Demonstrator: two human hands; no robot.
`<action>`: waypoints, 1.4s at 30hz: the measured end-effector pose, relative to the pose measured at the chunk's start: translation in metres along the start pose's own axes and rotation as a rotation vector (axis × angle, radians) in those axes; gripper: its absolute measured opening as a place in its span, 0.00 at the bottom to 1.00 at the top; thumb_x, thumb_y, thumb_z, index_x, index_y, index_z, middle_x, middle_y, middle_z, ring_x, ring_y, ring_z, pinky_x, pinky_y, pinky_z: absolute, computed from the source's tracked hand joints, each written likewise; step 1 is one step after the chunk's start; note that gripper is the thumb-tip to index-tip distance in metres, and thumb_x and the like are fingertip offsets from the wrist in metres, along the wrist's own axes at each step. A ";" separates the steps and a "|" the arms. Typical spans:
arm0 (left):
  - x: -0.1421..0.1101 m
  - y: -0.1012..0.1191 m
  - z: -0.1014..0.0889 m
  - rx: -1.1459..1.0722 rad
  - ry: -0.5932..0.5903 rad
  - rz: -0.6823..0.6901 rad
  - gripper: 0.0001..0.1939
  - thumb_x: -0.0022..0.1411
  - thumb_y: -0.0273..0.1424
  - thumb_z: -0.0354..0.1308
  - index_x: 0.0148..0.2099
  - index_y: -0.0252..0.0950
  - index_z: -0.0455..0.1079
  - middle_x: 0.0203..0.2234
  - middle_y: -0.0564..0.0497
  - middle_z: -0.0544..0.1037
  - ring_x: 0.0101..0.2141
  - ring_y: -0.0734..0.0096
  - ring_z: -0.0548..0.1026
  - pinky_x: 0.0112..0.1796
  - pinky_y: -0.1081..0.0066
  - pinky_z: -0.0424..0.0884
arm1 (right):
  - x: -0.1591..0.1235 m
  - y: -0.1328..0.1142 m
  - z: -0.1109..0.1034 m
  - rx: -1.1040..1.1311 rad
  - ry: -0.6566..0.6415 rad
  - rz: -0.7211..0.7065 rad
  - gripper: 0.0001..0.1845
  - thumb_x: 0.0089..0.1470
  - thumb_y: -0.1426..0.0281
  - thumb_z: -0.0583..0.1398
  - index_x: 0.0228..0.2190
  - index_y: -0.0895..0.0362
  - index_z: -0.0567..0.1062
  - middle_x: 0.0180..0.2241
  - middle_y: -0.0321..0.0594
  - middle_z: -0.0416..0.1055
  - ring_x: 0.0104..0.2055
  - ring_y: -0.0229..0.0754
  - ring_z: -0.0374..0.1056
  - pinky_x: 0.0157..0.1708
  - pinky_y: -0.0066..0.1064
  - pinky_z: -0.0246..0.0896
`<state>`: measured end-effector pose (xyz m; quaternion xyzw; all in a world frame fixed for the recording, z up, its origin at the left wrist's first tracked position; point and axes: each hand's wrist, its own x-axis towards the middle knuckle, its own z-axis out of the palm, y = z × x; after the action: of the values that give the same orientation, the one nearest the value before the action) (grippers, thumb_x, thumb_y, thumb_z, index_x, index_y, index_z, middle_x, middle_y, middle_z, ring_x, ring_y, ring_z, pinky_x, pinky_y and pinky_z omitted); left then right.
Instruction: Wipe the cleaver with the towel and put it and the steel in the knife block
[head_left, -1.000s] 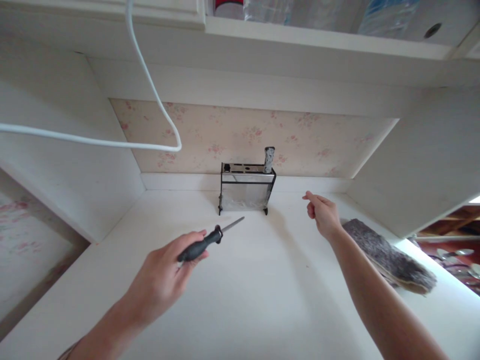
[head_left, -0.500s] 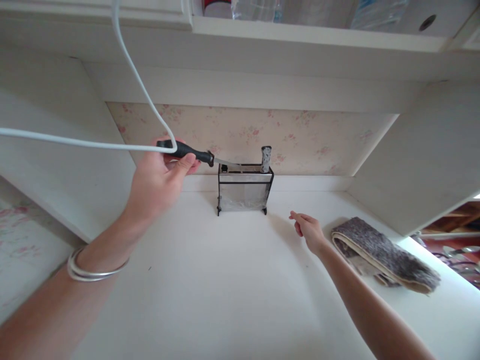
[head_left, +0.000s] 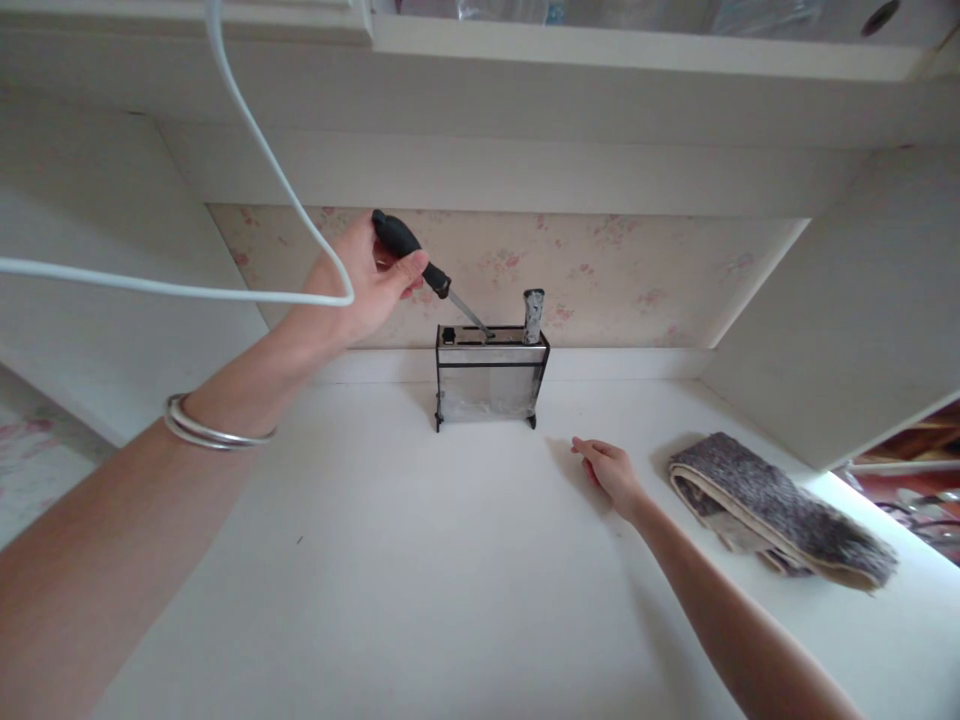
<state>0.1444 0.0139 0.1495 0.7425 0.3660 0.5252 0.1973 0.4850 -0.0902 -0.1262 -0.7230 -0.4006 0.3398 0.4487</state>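
My left hand (head_left: 375,283) is closed around the black handle of a knife (head_left: 400,238). Its narrow blade slants down to the right, and the tip meets the slotted top of a knife block (head_left: 491,357) with a metal and clear front and black edges. Another knife with a speckled grey handle (head_left: 532,317) stands upright at the block's right end. My right hand (head_left: 609,474) hovers low over the counter, right of the block, with its fingers curled in and nothing visible in them.
A folded grey-brown fluffy cloth (head_left: 780,510) lies on the white counter (head_left: 420,580) at the right. A white cable (head_left: 277,170) crosses the upper left close to the camera. Cabinet panels enclose both sides, and a shelf (head_left: 637,55) overhangs the counter.
My left hand has moved up and right, tilting the knife more steeply, with its tip now at the block's slotted top. My right hand has shifted slightly left and down.
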 end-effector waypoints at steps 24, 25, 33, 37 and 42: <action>0.095 0.001 0.101 0.196 -0.073 0.284 0.22 0.57 0.26 0.58 0.53 0.43 0.61 0.28 0.54 0.72 0.32 0.67 0.73 0.37 0.67 0.69 | -0.007 0.009 0.009 -0.212 0.103 -0.140 0.27 0.49 0.46 0.54 0.28 0.56 0.78 0.17 0.34 0.62 0.22 0.38 0.57 0.23 0.30 0.46; 0.090 -0.007 0.105 0.199 -0.098 0.258 0.22 0.57 0.27 0.58 0.54 0.42 0.61 0.29 0.53 0.72 0.33 0.66 0.74 0.38 0.67 0.69 | -0.007 0.009 0.010 -0.214 0.104 -0.143 0.27 0.50 0.46 0.54 0.28 0.56 0.78 0.17 0.34 0.62 0.22 0.38 0.57 0.23 0.29 0.46; 0.054 -0.061 0.127 0.177 -0.174 0.160 0.24 0.57 0.29 0.59 0.56 0.41 0.61 0.31 0.52 0.75 0.33 0.67 0.74 0.40 0.66 0.68 | -0.006 0.010 0.012 -0.230 0.114 -0.164 0.27 0.50 0.47 0.53 0.28 0.56 0.78 0.18 0.35 0.64 0.21 0.38 0.56 0.23 0.29 0.46; 0.044 -0.073 0.134 0.184 -0.241 0.144 0.25 0.57 0.30 0.60 0.56 0.39 0.63 0.33 0.50 0.77 0.34 0.66 0.74 0.42 0.66 0.67 | -0.009 0.009 0.012 -0.254 0.115 -0.174 0.27 0.52 0.47 0.52 0.28 0.57 0.77 0.20 0.37 0.66 0.22 0.39 0.58 0.24 0.29 0.47; 0.042 -0.077 0.137 0.180 -0.248 0.143 0.26 0.58 0.31 0.59 0.58 0.39 0.63 0.34 0.48 0.77 0.34 0.67 0.74 0.41 0.67 0.67 | -0.010 0.009 0.012 -0.303 0.113 -0.177 0.26 0.53 0.48 0.52 0.28 0.56 0.77 0.20 0.37 0.67 0.25 0.40 0.60 0.25 0.29 0.47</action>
<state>0.2529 0.1081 0.0735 0.8404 0.3305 0.4074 0.1359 0.4726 -0.0973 -0.1380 -0.7622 -0.4834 0.1935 0.3845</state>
